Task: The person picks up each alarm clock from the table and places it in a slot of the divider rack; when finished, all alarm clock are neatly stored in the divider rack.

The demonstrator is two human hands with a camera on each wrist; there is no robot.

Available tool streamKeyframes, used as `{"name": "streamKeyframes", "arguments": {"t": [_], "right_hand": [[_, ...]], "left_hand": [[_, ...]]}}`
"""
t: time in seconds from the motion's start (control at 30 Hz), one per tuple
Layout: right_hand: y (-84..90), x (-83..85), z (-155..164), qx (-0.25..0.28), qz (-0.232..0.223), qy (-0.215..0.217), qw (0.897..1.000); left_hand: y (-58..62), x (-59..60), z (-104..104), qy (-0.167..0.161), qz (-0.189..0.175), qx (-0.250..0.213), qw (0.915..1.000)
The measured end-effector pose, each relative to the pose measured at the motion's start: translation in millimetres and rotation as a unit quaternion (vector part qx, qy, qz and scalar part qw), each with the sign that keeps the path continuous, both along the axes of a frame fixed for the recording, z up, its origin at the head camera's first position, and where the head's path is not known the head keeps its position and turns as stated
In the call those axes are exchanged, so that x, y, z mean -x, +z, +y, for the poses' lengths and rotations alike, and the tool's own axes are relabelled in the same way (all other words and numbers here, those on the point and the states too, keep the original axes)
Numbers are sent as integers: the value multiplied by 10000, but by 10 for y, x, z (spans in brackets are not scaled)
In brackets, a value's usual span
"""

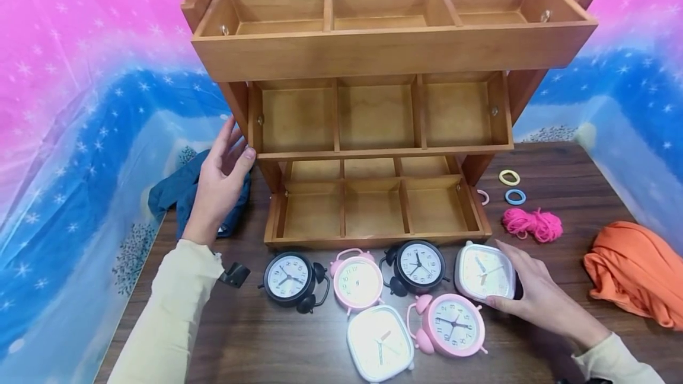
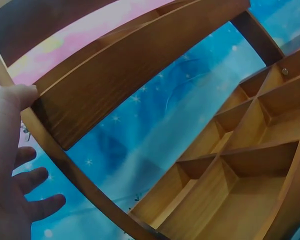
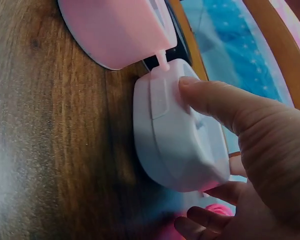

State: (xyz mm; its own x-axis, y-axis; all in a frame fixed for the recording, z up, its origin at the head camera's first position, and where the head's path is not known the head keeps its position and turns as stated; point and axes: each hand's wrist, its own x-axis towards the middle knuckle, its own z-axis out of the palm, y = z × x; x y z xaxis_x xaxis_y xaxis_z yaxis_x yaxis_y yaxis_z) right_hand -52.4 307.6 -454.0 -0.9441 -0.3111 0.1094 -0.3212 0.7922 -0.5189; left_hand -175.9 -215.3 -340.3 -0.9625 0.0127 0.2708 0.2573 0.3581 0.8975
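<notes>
My right hand [image 1: 539, 292] grips a white square alarm clock [image 1: 485, 272], its thumb on the near edge and its fingers around the far side. In the right wrist view that white clock [image 3: 175, 130] lies on its back on the table. My left hand [image 1: 221, 179] is at the left side of a wooden three-tier shelf [image 1: 395, 52]; its thumb touches the middle tier's corner and its other fingers are spread beside the side post. Left of the gripped clock lie two black alarm clocks [image 1: 289, 278], two pink ones [image 1: 456, 325] and another white one [image 1: 380, 342], faces up.
Hair ties [image 1: 509, 178] and a pink yarn bundle [image 1: 532, 225] lie right of the shelf. Orange cloth [image 1: 635, 274] is at the far right, dark blue cloth [image 1: 187, 191] behind my left arm. A small black object [image 1: 235, 275] lies near my left wrist.
</notes>
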Motion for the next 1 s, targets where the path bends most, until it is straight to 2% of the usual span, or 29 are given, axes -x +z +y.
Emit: {"name": "streamKeyframes", "arguments": {"t": [0.17,0.33,0.47,0.57,0.7,0.8,0.87,1.0], "right_hand": [[-38,-5,0,85,-38,-27,10000],[-69,-7,-13,121,92,-9,9999],[-81,-5,-24,70,338,-153,9993],[-64,-11,-1,-7,339,-310,9989],[76,-15,86,-51,161,-514,9985],[263,20,146,206,-66,-624,9978],[386,78,157,475,-156,-631,9968],[574,273,79,518,-113,-669,9963]], "left_hand": [[-11,0,20,-79,-153,-59,9998],[-19,5,29,-85,-153,-179,9997],[-24,3,42,-78,-137,-284,9995],[-29,-4,55,-70,-127,-352,9993],[-34,-8,77,-150,-78,-450,9988],[-39,-9,81,-162,-40,-465,9988],[-43,-9,79,-144,-32,-470,9988],[-57,-10,76,-104,-34,-443,9990]]}}
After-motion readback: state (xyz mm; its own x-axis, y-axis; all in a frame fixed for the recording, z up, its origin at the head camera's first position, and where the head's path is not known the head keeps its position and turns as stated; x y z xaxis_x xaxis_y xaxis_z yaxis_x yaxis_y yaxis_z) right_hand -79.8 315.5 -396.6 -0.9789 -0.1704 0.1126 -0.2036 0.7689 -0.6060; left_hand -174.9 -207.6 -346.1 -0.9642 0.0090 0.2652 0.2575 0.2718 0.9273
